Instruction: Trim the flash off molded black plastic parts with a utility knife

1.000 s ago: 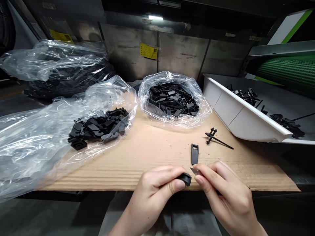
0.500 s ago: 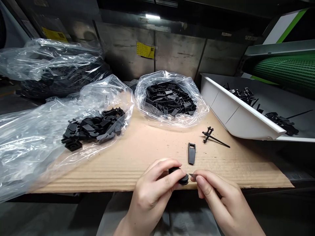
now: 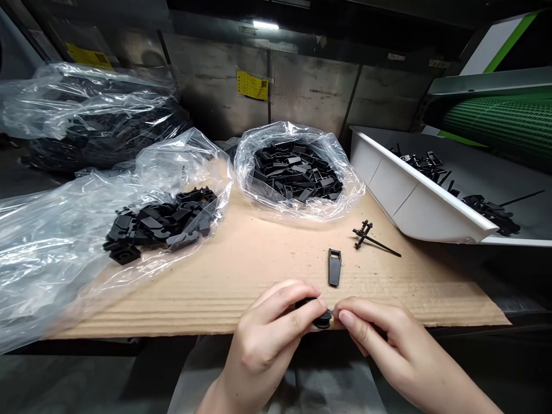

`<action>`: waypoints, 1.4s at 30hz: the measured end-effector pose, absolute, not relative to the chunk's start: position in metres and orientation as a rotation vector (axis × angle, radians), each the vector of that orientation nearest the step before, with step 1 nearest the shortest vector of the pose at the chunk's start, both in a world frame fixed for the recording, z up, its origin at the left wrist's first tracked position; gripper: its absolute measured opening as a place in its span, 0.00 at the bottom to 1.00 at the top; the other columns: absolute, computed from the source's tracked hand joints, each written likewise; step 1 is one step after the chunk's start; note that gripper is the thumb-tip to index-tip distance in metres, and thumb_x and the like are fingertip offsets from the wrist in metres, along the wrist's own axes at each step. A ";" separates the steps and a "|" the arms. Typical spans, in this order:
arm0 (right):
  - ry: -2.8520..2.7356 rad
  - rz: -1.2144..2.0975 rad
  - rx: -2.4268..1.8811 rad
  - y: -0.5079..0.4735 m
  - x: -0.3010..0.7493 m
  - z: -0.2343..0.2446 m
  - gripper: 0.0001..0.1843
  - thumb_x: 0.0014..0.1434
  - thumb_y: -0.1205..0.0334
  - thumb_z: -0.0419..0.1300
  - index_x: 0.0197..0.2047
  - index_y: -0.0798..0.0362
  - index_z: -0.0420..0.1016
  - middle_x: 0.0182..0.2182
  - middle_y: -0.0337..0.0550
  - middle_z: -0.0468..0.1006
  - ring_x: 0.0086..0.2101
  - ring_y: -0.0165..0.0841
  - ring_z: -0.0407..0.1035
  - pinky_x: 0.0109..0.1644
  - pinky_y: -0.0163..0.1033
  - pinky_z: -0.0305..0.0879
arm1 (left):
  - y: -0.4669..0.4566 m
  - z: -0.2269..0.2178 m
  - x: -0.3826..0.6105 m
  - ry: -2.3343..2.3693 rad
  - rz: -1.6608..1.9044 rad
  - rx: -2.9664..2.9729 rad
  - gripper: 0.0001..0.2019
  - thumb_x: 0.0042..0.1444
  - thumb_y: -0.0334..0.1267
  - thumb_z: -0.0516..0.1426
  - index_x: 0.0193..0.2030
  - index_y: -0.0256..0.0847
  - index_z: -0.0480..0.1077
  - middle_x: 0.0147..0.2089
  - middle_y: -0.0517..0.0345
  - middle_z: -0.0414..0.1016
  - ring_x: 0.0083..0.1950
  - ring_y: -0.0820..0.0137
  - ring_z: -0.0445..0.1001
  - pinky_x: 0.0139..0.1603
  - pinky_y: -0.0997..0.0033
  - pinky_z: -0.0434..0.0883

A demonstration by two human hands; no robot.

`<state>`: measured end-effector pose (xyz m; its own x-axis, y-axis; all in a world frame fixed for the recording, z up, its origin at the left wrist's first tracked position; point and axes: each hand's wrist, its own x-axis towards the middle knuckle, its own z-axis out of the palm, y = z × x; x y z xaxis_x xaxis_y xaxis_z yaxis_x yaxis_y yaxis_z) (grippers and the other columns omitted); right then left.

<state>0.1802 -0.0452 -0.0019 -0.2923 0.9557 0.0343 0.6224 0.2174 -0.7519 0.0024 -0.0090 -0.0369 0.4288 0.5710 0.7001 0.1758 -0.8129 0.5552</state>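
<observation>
My left hand (image 3: 273,330) is closed round a black plastic part (image 3: 322,319) with a rounded, grooved end, at the front edge of the cardboard. The fingers cover most of it. Pinched between the thumb and forefinger of my right hand (image 3: 377,330) is a small, thin blade, now almost wholly hidden; its tip is at the rounded end of the part. Just beyond my hands lies a tapered black plastic clip (image 3: 334,269) with a square opening. Farther right, a thin black sprue (image 3: 364,234) rests on the cardboard.
Under everything is a cardboard sheet (image 3: 267,253). Clear plastic bags of black parts stand at the left (image 3: 190,167) and centre back (image 3: 248,184). A white tray (image 3: 414,201) with black sprues sits at the right, near a green mesh roll (image 3: 500,121). Metal panels (image 3: 310,86) close off the back.
My right hand has moved slightly left and turned, bringing the blade from just beside the black part up to its end. My left hand keeps its grip.
</observation>
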 end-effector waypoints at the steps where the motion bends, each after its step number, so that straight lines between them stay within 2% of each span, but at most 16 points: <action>1: -1.988 0.925 -1.447 -0.044 0.181 -0.001 0.16 0.62 0.61 0.44 0.24 0.53 0.61 0.18 0.33 0.61 0.21 0.25 0.57 0.24 0.29 0.54 | -0.009 -0.037 0.002 0.632 1.353 2.283 0.14 0.54 0.21 0.52 0.44 0.37 0.71 0.41 0.50 0.73 0.45 0.67 0.71 0.46 0.71 0.68; 6: -1.823 1.340 -1.413 -0.040 0.184 0.007 0.17 0.62 0.56 0.45 0.26 0.55 0.64 0.16 0.31 0.56 0.18 0.23 0.50 0.21 0.29 0.48 | -0.008 -0.035 0.003 0.623 1.339 2.249 0.12 0.54 0.23 0.54 0.43 0.36 0.72 0.42 0.50 0.75 0.45 0.68 0.73 0.47 0.74 0.69; 9: -1.741 1.704 -1.321 -0.040 0.184 0.012 0.17 0.60 0.54 0.48 0.26 0.56 0.68 0.15 0.31 0.57 0.17 0.21 0.49 0.20 0.28 0.46 | -0.009 -0.034 0.003 0.655 1.331 2.223 0.13 0.54 0.23 0.54 0.44 0.38 0.72 0.43 0.51 0.76 0.45 0.68 0.74 0.46 0.74 0.71; 11: -1.721 1.811 -1.279 -0.042 0.184 0.012 0.16 0.59 0.54 0.50 0.28 0.56 0.70 0.16 0.32 0.59 0.17 0.21 0.50 0.19 0.28 0.45 | -0.009 -0.033 0.003 0.686 1.341 2.200 0.13 0.55 0.24 0.54 0.44 0.40 0.72 0.43 0.52 0.77 0.44 0.67 0.75 0.44 0.74 0.72; 13: -1.650 1.765 -1.276 -0.045 0.184 0.009 0.17 0.59 0.52 0.50 0.29 0.56 0.70 0.16 0.33 0.60 0.16 0.20 0.49 0.18 0.28 0.45 | -0.009 -0.034 0.002 0.702 1.347 2.183 0.12 0.54 0.25 0.54 0.44 0.40 0.72 0.42 0.52 0.77 0.43 0.67 0.76 0.43 0.75 0.73; 15: -1.526 1.549 -1.320 -0.048 0.182 0.004 0.15 0.57 0.51 0.53 0.32 0.55 0.72 0.17 0.33 0.63 0.16 0.20 0.51 0.18 0.27 0.48 | -0.009 -0.034 0.002 0.711 1.349 2.173 0.12 0.54 0.26 0.55 0.44 0.40 0.72 0.42 0.53 0.78 0.42 0.68 0.76 0.43 0.75 0.73; 19: -1.397 0.954 -1.399 -0.050 0.170 -0.009 0.08 0.50 0.60 0.60 0.36 0.50 0.75 0.21 0.34 0.69 0.21 0.24 0.61 0.23 0.28 0.59 | -0.010 -0.035 0.001 0.711 1.351 2.144 0.12 0.53 0.26 0.56 0.43 0.40 0.72 0.40 0.55 0.79 0.41 0.69 0.77 0.44 0.77 0.72; 24: -1.396 0.707 -1.266 -0.049 0.153 -0.013 0.04 0.51 0.64 0.59 0.28 0.49 0.75 0.23 0.35 0.75 0.25 0.26 0.68 0.31 0.28 0.63 | -0.011 -0.032 0.002 0.726 1.349 2.104 0.12 0.52 0.26 0.58 0.43 0.41 0.73 0.39 0.57 0.79 0.39 0.70 0.77 0.41 0.80 0.73; 27: -1.260 0.775 -1.377 -0.047 0.154 -0.012 0.09 0.51 0.58 0.59 0.24 0.52 0.72 0.15 0.32 0.63 0.17 0.23 0.57 0.21 0.29 0.55 | -0.010 -0.030 0.002 0.737 1.322 2.058 0.12 0.51 0.25 0.58 0.42 0.40 0.74 0.38 0.57 0.79 0.38 0.70 0.77 0.40 0.80 0.72; 30: -1.145 0.972 -1.411 -0.045 0.159 -0.014 0.16 0.52 0.52 0.58 0.22 0.55 0.67 0.14 0.30 0.54 0.17 0.22 0.47 0.19 0.30 0.46 | -0.011 -0.030 0.003 0.740 1.285 2.035 0.11 0.52 0.25 0.58 0.41 0.40 0.74 0.37 0.57 0.79 0.38 0.70 0.77 0.39 0.80 0.72; 34: -1.126 1.156 -1.372 -0.042 0.164 -0.020 0.24 0.51 0.45 0.56 0.18 0.54 0.56 0.12 0.29 0.52 0.15 0.21 0.46 0.19 0.31 0.41 | -0.017 -0.028 0.003 0.798 1.277 2.058 0.13 0.54 0.26 0.56 0.46 0.41 0.71 0.41 0.57 0.78 0.42 0.71 0.76 0.42 0.80 0.71; 38: -1.151 1.217 -1.429 -0.040 0.169 -0.026 0.22 0.50 0.42 0.56 0.23 0.55 0.62 0.12 0.28 0.53 0.15 0.21 0.49 0.20 0.30 0.45 | 0.003 -0.007 -0.027 1.057 1.195 2.313 0.11 0.58 0.32 0.52 0.46 0.41 0.70 0.42 0.58 0.77 0.43 0.71 0.74 0.43 0.80 0.70; 40: -1.162 1.212 -1.431 -0.039 0.170 -0.028 0.22 0.51 0.42 0.56 0.25 0.54 0.64 0.13 0.29 0.54 0.16 0.21 0.50 0.21 0.31 0.47 | 0.027 0.010 -0.056 1.481 1.184 2.433 0.12 0.58 0.36 0.50 0.46 0.42 0.70 0.42 0.58 0.77 0.42 0.69 0.74 0.42 0.75 0.71; 42: -1.169 1.218 -1.415 -0.039 0.170 -0.030 0.21 0.51 0.42 0.56 0.24 0.54 0.64 0.14 0.30 0.54 0.16 0.22 0.50 0.22 0.31 0.48 | 0.054 0.027 -0.083 1.712 1.193 2.426 0.13 0.58 0.37 0.50 0.47 0.41 0.70 0.47 0.53 0.75 0.48 0.60 0.71 0.49 0.61 0.67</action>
<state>0.1703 -0.0393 -0.0295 0.0659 0.9884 -0.1370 0.0964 -0.1429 -0.9850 -0.0830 0.0536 0.0270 0.1505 0.7887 0.5961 0.8323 -0.4265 0.3541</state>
